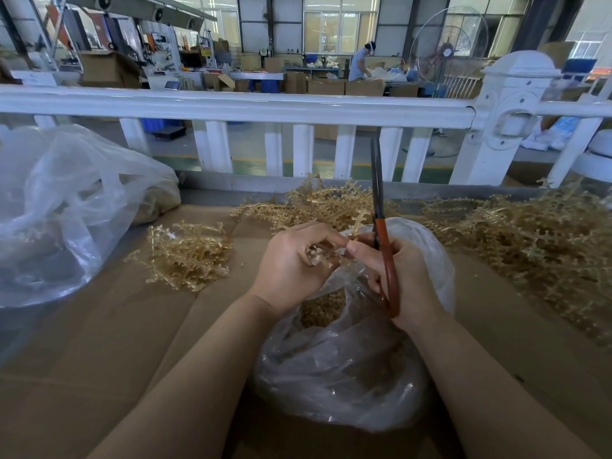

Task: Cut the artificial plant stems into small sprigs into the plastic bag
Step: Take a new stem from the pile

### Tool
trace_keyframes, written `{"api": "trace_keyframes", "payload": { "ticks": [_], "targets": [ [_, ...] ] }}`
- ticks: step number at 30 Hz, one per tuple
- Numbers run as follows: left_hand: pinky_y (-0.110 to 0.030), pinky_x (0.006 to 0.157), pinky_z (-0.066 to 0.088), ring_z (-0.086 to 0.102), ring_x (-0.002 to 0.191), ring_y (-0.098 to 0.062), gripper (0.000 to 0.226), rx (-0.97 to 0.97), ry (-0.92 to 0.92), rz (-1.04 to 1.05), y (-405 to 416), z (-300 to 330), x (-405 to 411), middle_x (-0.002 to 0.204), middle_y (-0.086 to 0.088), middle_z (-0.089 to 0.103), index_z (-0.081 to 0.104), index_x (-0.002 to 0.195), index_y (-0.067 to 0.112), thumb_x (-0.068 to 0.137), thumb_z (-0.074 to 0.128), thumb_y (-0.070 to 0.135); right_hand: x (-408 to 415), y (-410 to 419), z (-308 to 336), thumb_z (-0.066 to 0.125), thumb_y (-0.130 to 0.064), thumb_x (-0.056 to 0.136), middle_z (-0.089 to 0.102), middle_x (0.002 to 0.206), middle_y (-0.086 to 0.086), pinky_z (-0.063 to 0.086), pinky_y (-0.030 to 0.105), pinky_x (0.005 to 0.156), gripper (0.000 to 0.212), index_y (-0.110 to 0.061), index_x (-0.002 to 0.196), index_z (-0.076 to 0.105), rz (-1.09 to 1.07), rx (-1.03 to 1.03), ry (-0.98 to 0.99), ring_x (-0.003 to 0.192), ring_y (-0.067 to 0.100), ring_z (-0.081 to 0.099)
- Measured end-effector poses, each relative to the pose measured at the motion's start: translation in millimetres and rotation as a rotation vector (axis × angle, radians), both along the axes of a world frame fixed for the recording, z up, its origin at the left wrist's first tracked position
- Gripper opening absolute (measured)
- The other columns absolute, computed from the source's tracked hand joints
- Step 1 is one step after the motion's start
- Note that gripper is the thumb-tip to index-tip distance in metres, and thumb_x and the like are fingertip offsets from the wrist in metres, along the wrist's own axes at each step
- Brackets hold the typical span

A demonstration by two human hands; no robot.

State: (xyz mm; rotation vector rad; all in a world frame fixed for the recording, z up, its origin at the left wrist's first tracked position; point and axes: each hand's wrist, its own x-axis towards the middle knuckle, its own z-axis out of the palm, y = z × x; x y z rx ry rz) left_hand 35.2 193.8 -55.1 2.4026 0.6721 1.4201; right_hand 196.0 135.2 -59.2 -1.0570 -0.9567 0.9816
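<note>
My left hand (291,263) pinches a small tan plastic sprig (357,226) over the mouth of a clear plastic bag (347,376) that holds several cut sprigs. My right hand (400,279) grips red-handled scissors (381,233), blades together and pointing straight up; its thumb touches the sprig beside my left fingers. Loose tan artificial plant stems lie in a small heap (188,256) to the left, a heap (318,203) behind the hands and a large heap (536,240) to the right.
The work surface is brown cardboard (116,359). A big clear bag (63,210) with tan material stands at the left. A white railing (265,107) runs across behind the table. Beyond it are boxes, a standing fan (450,51) and a person at a bench.
</note>
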Motion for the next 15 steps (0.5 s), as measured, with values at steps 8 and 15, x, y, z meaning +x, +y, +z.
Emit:
{"api": "trace_keyframes", "payload": {
  "ticks": [8,15],
  "targets": [
    [-0.025,0.075,0.051,0.065,0.081,-0.008,0.046,-0.489,-0.011,-0.21,-3.3,-3.8,-1.4,0.094,0.002,0.07,0.06,0.095,0.015,0.063,0.093,0.022,-3.5,-0.1,0.5,0.072,-0.007,0.089,0.065,0.071,0.013,0.04,0.024,0.04,0.006,-0.012,0.089,0.073,-0.045,-0.002,-0.013,0.047,0.019,0.051],
    [-0.05,0.098,0.052,0.064,0.103,-0.027,0.091,-1.018,-0.174,-0.465,-4.1,-1.3,-6.2,0.113,-0.017,0.067,0.059,0.12,0.011,0.051,0.088,0.064,-5.7,-5.6,5.4,0.072,-0.004,0.088,0.063,0.053,-0.007,0.041,0.009,0.041,0.006,-0.009,0.085,0.07,-0.043,0.053,-0.069,0.042,0.0,0.056]
  ]
}}
